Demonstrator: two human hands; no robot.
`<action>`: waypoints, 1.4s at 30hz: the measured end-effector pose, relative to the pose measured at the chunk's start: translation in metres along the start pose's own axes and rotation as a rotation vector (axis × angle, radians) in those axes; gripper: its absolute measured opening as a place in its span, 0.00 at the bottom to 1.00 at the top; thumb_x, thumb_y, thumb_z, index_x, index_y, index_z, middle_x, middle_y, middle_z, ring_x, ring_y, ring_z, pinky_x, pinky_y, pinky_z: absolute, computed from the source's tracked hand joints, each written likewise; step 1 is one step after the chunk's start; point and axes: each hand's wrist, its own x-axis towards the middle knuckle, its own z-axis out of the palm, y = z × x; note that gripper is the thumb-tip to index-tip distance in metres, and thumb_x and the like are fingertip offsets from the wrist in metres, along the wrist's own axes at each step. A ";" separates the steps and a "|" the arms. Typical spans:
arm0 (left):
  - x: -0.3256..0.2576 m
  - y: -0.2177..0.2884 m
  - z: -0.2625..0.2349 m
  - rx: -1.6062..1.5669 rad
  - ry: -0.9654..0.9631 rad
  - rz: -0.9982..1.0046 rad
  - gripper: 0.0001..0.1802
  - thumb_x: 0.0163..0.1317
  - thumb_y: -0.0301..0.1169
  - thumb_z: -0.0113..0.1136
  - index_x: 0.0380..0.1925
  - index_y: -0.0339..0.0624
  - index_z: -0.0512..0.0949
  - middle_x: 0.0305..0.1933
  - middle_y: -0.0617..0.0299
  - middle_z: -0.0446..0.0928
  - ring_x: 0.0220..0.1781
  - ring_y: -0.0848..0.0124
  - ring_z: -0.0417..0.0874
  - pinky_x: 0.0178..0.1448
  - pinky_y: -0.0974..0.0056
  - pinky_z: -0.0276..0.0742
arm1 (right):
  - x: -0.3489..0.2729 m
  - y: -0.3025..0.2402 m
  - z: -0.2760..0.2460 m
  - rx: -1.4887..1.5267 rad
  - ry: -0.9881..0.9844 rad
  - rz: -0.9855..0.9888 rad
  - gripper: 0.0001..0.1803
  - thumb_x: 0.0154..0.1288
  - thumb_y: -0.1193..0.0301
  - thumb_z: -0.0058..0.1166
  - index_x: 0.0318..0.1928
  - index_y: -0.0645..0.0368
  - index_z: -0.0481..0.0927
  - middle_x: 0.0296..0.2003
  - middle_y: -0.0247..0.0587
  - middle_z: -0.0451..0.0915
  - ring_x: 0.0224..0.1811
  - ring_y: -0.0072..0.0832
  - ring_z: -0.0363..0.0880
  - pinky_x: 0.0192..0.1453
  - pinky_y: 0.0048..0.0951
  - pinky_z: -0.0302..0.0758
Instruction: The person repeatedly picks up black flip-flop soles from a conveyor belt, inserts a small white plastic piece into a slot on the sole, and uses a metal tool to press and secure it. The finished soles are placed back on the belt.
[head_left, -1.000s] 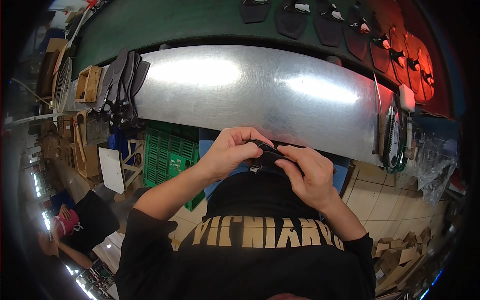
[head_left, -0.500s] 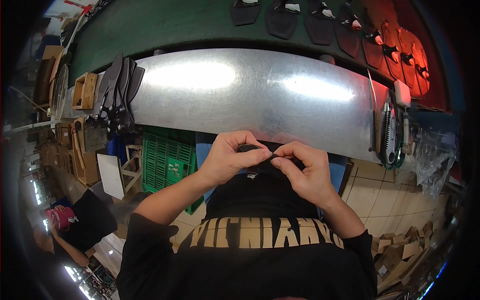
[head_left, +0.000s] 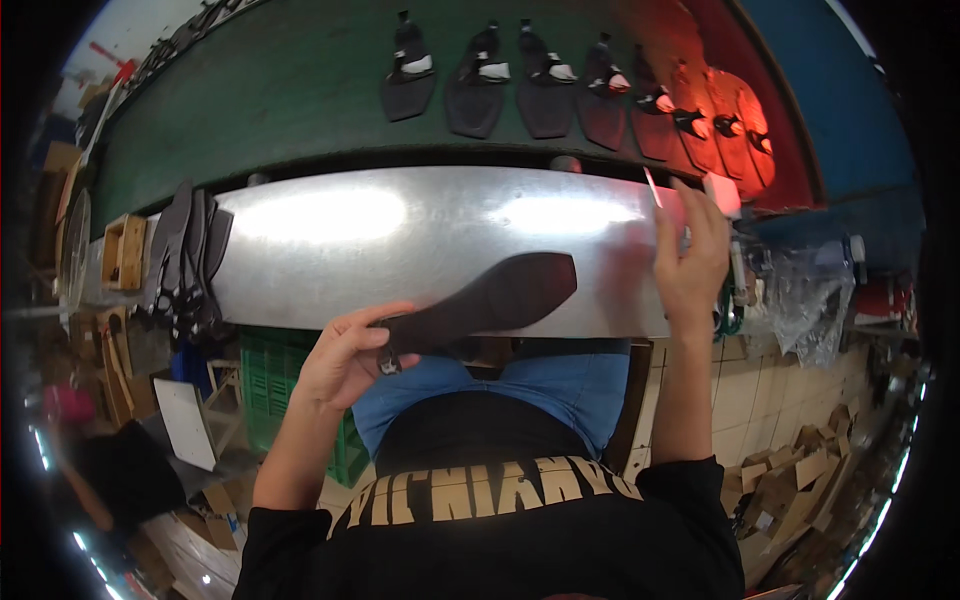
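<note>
My left hand (head_left: 345,352) is closed around the narrow heel end of a dark sandal sole (head_left: 510,295). The sole tilts up to the right above the near edge of a shiny metal worktop (head_left: 300,285), and a small glossy strap piece hangs by my fingers. At the worktop's right end my right hand (head_left: 692,255) is open, thumb and fingers apart. A slim pointed metal tool (head_left: 652,187) shows just beyond the thumb; its handle is hidden by the hand. Close to those fingertips lies a white block (head_left: 722,195).
Several dark sandals (head_left: 478,100) stand in a row on a green belt (head_left: 300,110), under red light on the right. A stack of dark sandals (head_left: 190,250) and a wooden box (head_left: 122,252) sit left. A green crate (head_left: 272,385) is below; clear plastic bags (head_left: 800,300) hang right.
Both hands were together over my lap, pinching a small dark part. They have parted: the left now holds the sole out over the worktop, the right has gone to its right end. The view has shifted.
</note>
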 end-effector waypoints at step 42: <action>0.051 -0.038 0.046 -0.631 0.228 -0.050 0.17 0.66 0.47 0.56 0.31 0.45 0.74 0.25 0.65 0.75 0.19 0.75 0.69 0.19 0.74 0.59 | -0.094 -0.124 0.032 1.439 -0.698 0.575 0.21 0.69 0.77 0.47 0.62 0.62 0.71 0.27 0.36 0.77 0.21 0.14 0.68 0.24 0.15 0.64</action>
